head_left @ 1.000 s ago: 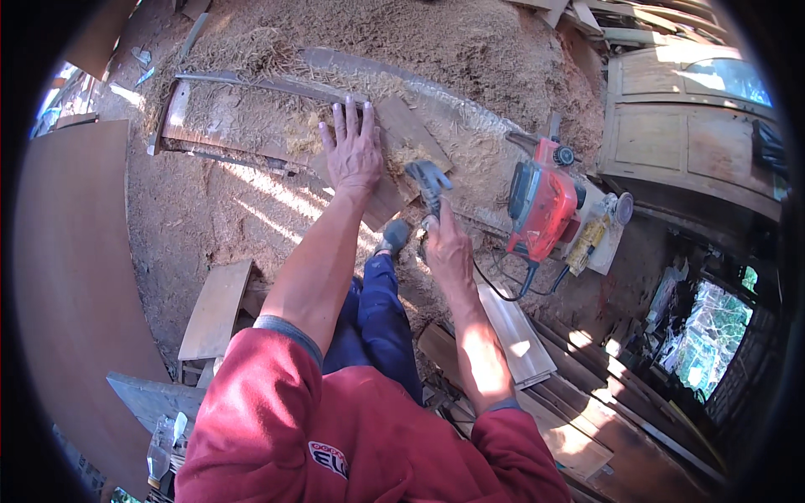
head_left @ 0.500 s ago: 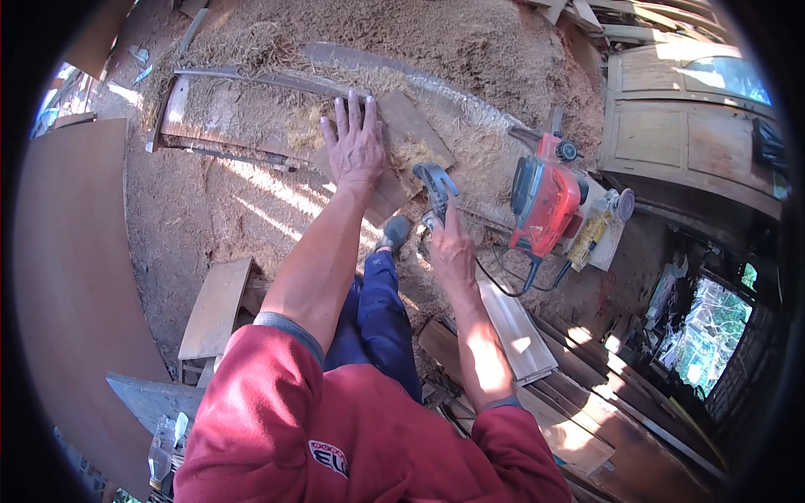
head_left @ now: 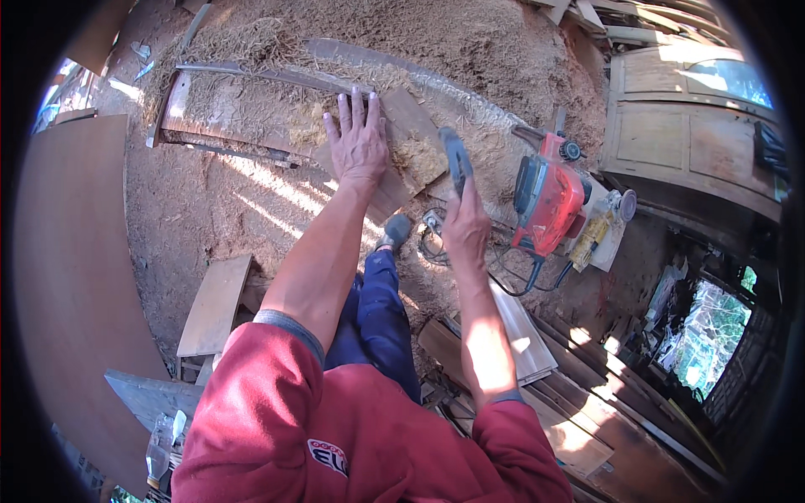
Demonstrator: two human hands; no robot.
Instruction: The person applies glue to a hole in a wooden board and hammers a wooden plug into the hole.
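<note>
My left hand (head_left: 358,142) lies flat with fingers spread on a wooden board (head_left: 402,126) that is covered in shavings. My right hand (head_left: 466,228) grips the handle of a dark grey-blue power tool (head_left: 454,158), which it holds up just right of the board. My blue trouser leg and grey shoe (head_left: 395,228) show between the two forearms.
A red electric planer (head_left: 547,201) rests on the floor to the right, with black cables beside it. Wood shavings cover the floor (head_left: 210,201). A small wooden stool (head_left: 214,306) stands at lower left. Planks (head_left: 524,335) lie at lower right, a wooden cabinet (head_left: 671,134) further right.
My right hand has lifted the power tool off the board and tilted it upright. My left hand has stayed flat on the board.
</note>
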